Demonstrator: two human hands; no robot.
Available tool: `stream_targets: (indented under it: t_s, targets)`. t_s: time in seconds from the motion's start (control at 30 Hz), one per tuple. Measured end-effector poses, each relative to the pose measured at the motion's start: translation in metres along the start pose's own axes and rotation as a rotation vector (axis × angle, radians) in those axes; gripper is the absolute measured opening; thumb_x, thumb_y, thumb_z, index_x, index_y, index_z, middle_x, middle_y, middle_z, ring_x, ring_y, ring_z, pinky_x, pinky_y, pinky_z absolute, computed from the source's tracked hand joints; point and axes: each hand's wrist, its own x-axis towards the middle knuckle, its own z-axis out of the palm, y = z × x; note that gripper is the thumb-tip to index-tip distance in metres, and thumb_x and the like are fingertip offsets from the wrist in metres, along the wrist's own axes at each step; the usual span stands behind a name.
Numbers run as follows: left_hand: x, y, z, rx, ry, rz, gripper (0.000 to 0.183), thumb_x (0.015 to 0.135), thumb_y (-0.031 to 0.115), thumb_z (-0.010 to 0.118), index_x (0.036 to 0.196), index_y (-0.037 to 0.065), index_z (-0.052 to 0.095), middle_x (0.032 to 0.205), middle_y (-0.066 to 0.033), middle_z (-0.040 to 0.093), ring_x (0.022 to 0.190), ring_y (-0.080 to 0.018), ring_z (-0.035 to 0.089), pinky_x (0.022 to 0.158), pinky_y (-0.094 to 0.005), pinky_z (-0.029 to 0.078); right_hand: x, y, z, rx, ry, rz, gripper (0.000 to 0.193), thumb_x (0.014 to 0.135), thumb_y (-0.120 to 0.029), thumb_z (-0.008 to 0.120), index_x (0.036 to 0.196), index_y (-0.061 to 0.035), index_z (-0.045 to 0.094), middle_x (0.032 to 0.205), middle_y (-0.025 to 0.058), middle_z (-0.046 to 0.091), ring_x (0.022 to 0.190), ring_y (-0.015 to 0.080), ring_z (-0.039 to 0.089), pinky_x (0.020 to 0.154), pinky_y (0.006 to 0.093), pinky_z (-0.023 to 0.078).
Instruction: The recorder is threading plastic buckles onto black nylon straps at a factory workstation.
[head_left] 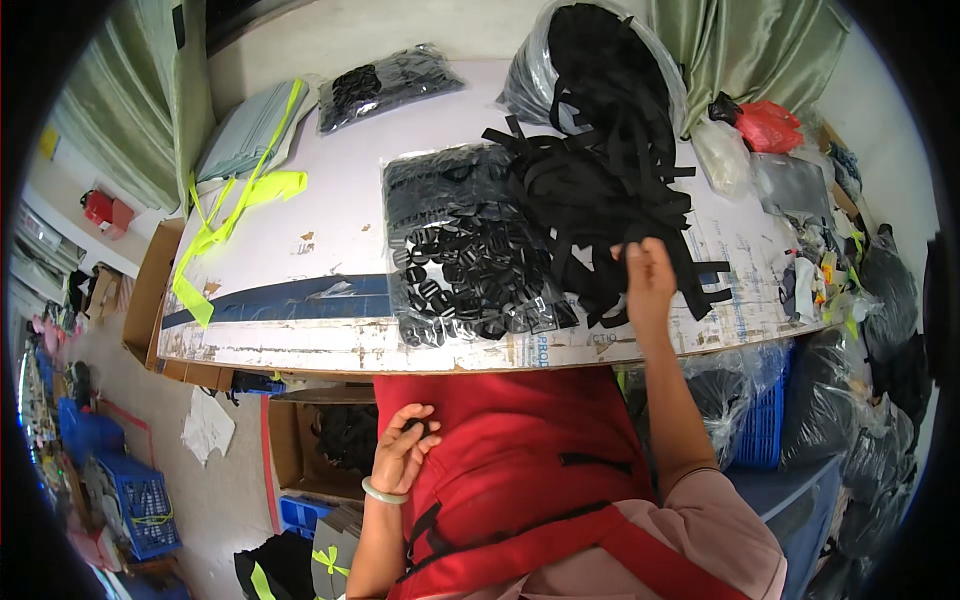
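My right hand (650,268) reaches over the table to a tangled heap of black webbing straps (585,190), its fingers closed on a strap at the near side of the heap. My left hand (404,450) is held low in front of the red apron (520,440), below the table edge. Its fingers are curled around something small and dark, too hidden to name. Between the hands, on the table, lies a clear plastic bag (400,210) with many small black plastic buckles (460,270) spread over it.
A large clear bag (530,60) of black straps stands behind the heap. Another bag of black pieces (390,85) lies at the back. Neon-yellow ribbon (240,215) trails at the left. Plastic bags and scraps crowd the right. Under the table are a cardboard box (300,450) and blue crate (762,425).
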Motion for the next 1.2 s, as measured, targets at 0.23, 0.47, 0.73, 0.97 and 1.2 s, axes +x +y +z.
stream_targets:
  t_s: [0.23, 0.47, 0.73, 0.97, 1.2]
  targets:
    - [0.01, 0.004, 0.03, 0.333, -0.156, -0.018, 0.034, 0.092, 0.0, 0.054, 0.126, -0.001, 0.05, 0.083, -0.0119, 0.063, 0.072, -0.0198, 0.066, 0.062, -0.0302, 0.058, -0.065, -0.125, 0.014, 0.052, -0.767, 0.464, 0.011, 0.095, -0.007, 0.051, 0.101, 0.0006, 0.057, 0.071, 0.0044, 0.059, 0.055, 0.0076, 0.054, 0.052, 0.0227, 0.045]
    - [0.013, 0.002, 0.038, -0.071, -0.159, -0.167, 0.022, 0.095, 0.012, 0.055, 0.116, 0.004, 0.056, 0.083, -0.0074, 0.062, 0.063, -0.0148, 0.061, 0.048, -0.0238, 0.048, -0.126, -0.076, 0.056, 0.142, -1.059, 0.588, 0.018, 0.093, -0.01, 0.058, 0.108, -0.0023, 0.062, 0.078, 0.005, 0.064, 0.063, 0.0094, 0.059, 0.059, 0.023, 0.049]
    - [-0.001, -0.016, 0.042, 0.063, -0.26, 0.048, 0.024, 0.098, 0.018, 0.052, 0.116, 0.003, 0.054, 0.081, -0.0075, 0.062, 0.063, -0.0114, 0.058, 0.047, -0.022, 0.044, -0.141, -0.059, 0.076, 0.117, -1.098, 0.542, 0.014, 0.093, -0.01, 0.057, 0.101, 0.0008, 0.063, 0.079, 0.0044, 0.064, 0.063, 0.0092, 0.06, 0.057, 0.0225, 0.05]
    - [0.003, -0.008, 0.04, 0.309, 0.006, 0.111, 0.019, 0.092, 0.014, 0.062, 0.1, -0.003, 0.066, 0.07, -0.003, 0.061, 0.049, -0.0054, 0.051, 0.04, -0.018, 0.038, -0.14, -0.051, 0.076, 0.305, -0.928, 0.847, 0.016, 0.096, -0.015, 0.055, 0.102, -0.0001, 0.055, 0.069, 0.0071, 0.061, 0.053, 0.0107, 0.058, 0.049, 0.0218, 0.047]
    - [0.003, -0.018, 0.043, 0.478, 0.05, 0.324, 0.013, 0.088, 0.004, 0.065, 0.1, 0.0, 0.068, 0.074, -0.001, 0.061, 0.057, -0.0051, 0.05, 0.049, -0.0193, 0.04, -0.153, -0.056, 0.078, 0.418, -0.938, 1.117, 0.017, 0.094, -0.02, 0.057, 0.089, -0.0041, 0.057, 0.066, 0.0062, 0.061, 0.05, 0.0112, 0.058, 0.044, 0.0228, 0.047]
